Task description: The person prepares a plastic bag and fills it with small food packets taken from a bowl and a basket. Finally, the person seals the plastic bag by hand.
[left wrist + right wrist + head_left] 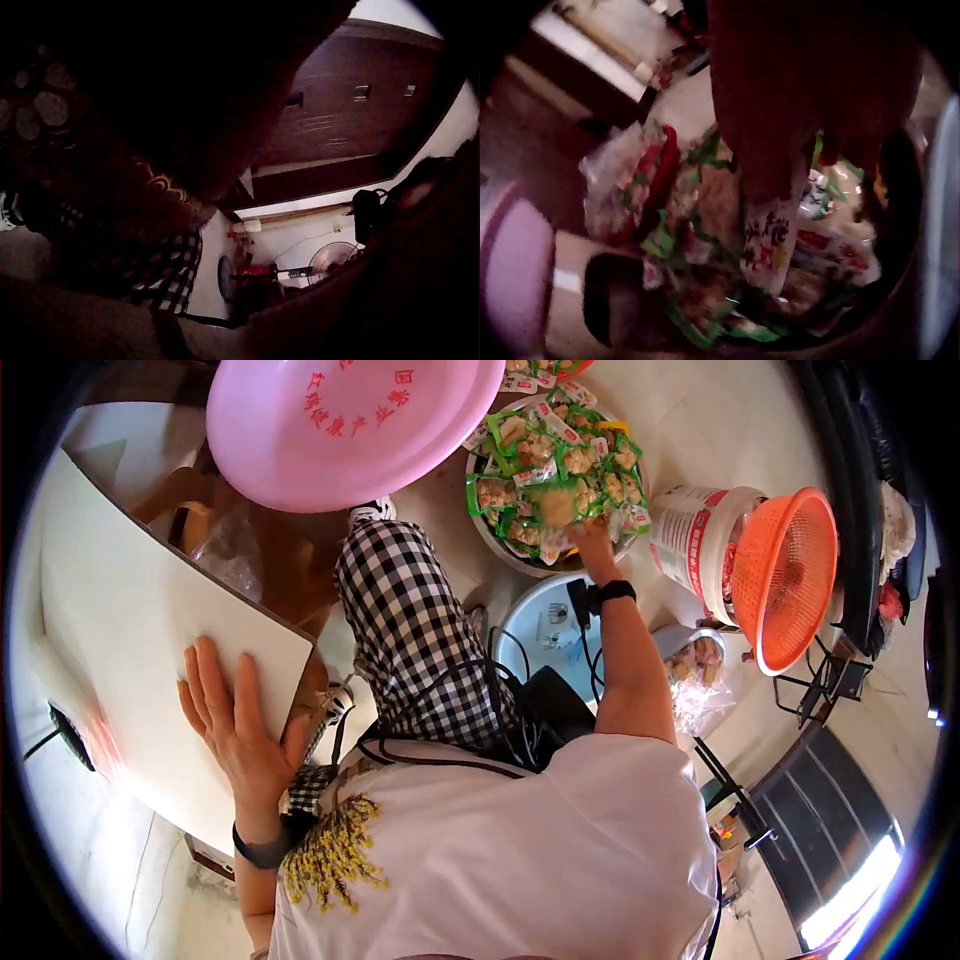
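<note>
My left hand (235,725) rests flat on the corner of a white tabletop (130,600), fingers straight and spread. My right hand (597,550) reaches over a round metal basin (505,550) heaped with small food packets (580,460). These packets are clear plastic with green edges, white labels and tan lumpy pieces inside. Between the right fingers is a food packet (765,251), its white printed strip showing in the right wrist view; in the head view it is blurred. The left wrist view is dark, and the left fingers are hidden there.
A large pink basin (270,480) stands at the back left. Below the metal basin sits a light blue tub (540,622). To the right, an orange plastic strainer (800,560) leans against a white bucket (690,545). A clear bag (700,695) lies nearby, and black cables (440,762) cross the lap.
</note>
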The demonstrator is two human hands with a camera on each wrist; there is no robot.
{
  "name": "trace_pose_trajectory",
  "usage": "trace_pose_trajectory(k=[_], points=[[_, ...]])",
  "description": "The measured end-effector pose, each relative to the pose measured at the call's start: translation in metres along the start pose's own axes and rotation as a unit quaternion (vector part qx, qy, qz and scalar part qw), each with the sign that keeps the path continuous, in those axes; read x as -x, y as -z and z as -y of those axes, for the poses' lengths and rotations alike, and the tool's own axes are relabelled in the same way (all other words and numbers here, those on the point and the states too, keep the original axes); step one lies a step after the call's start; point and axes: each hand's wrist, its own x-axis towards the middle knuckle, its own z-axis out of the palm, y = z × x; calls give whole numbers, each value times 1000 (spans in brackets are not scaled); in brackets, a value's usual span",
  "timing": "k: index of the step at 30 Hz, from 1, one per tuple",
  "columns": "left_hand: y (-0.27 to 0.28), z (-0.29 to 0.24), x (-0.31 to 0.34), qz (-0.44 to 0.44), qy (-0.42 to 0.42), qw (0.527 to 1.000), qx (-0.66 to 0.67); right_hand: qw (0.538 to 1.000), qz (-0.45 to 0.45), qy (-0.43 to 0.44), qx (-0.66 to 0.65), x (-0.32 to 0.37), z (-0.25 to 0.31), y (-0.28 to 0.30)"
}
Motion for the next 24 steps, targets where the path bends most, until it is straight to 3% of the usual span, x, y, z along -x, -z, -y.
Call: trace_pose_trajectory(k=[1,3,5,8,9,12,13,15,20,22,24], points=[[-1,0,0,-4,5,1000,6,996,56,-38,-60,3,9,-4],[0,-2,-1,-9,7,1000,12,990,65,-72,-104,7,20,-19],[1,-3,-1,-10,7,1000,5,995,-28,-63,-73,9,28,-31],[1,-3,-2,-7,4,1000,-7,995,-39,-44,-84,5,32,-18],[2,-4,-2,-6,7,1000,-3,985,10,-111,-132,-1,37,-13],[5,-6,-4,6,18,1000,2,991,-8,64,118,-13,26,3],[7,-6,-3,12,23,1000,3,1000,-13,-12,20,-6,60,53],[8,-8,-5,-13,31,999,29,991,-75,-75,-87,1,85,115],[8,-6,-1,-27,31,998,40,928,-221,-37,-297,-6,145,233],[9,-5,-1,-14,28,999,32,898,-274,15,-344,-22,178,247],[8,-5,-1,-18,29,999,28,869,-286,53,-401,-61,195,226]])
